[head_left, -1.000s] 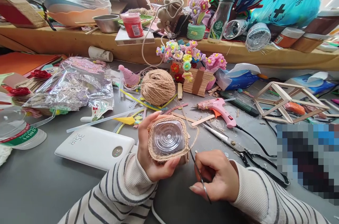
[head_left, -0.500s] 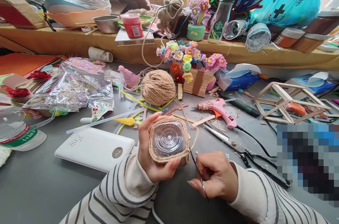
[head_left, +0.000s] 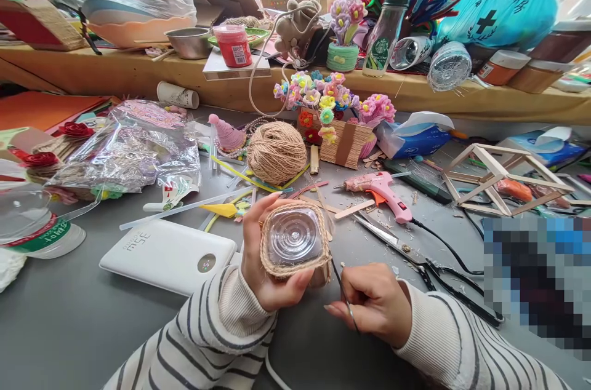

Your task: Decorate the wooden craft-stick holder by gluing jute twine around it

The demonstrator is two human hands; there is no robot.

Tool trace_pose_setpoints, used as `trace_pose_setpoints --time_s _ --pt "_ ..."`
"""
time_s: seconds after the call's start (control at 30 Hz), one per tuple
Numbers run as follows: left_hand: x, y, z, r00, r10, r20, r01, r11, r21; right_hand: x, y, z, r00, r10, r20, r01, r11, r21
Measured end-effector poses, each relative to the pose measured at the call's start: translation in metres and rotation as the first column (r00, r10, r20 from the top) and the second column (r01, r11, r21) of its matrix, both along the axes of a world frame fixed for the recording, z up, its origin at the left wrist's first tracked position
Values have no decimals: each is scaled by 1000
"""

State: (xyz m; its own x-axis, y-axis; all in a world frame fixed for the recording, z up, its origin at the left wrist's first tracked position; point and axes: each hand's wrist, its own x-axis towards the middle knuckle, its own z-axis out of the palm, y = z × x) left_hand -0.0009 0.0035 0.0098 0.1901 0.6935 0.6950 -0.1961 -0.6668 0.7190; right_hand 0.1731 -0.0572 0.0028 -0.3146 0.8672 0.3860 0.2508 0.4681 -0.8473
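My left hand is wrapped around a clear plastic container, its ridged bottom facing me. Jute twine runs round the container's rim and side. In my right hand are slim dark metal tweezers, pinched between thumb and curled fingers. Their tip meets the twine-wrapped right side of the container; whether it grips the twine I cannot tell. Behind my left hand sits the ball of jute twine, and a thin strand leads from it toward the container.
A pink glue gun and large black-handled scissors lie to the right, near a wooden stick frame. A white power bank lies left of my hand. Fluffy flowers in a stick box stand behind.
The loose twine loop at the container's right side no longer stands out. My right hand and the tweezers have shifted very slightly up and left. My left hand keeps its hold.
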Motion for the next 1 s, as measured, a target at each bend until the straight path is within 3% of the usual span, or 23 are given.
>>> trace_pose_setpoints --time_s 0.13,0.27,0.3,0.37,0.43,0.5,0.6,0.67,0.7,0.77,0.83,0.9,1.0 --pt "-3 0 -4 1000 -17 15 18 996 -87 2 -2 2 999 -37 11 37 999 -15" --pt "-5 -2 -11 986 -29 165 82 943 -322 7 -2 7 989 -145 39 147 988 -56" --pt "-5 -3 -10 977 -16 214 106 902 -418 9 0 9 981 -189 55 193 978 -83" --pt "-3 -5 -6 965 12 262 163 754 -636 14 3 13 957 -268 111 282 948 -146" --pt "-2 -6 1 959 0 285 223 625 -749 19 8 17 929 -324 180 355 917 -181" --pt "-2 -6 7 953 -22 301 262 558 -787 23 12 20 911 -344 229 389 900 -198" --pt "-2 -4 8 950 -40 311 286 515 -808 31 16 20 918 -278 283 355 893 -276" --pt "-2 -4 5 951 -38 307 280 532 -799 36 17 17 915 -220 338 328 895 -303" --pt "-1 -4 3 955 -28 297 260 567 -782 39 18 15 904 -206 374 324 901 -288" --pt "-1 -5 -2 967 20 254 171 687 -706 44 18 13 873 -210 439 332 917 -221" --pt "0 -6 -5 979 54 195 63 837 -544 47 17 14 846 -241 476 350 924 -153" --pt "0 -6 -8 990 58 132 -13 947 -321 46 16 19 841 -297 451 373 924 -87" --pt "0 -5 -9 998 25 57 -20 996 -85 36 16 29 915 -349 202 350 936 33"
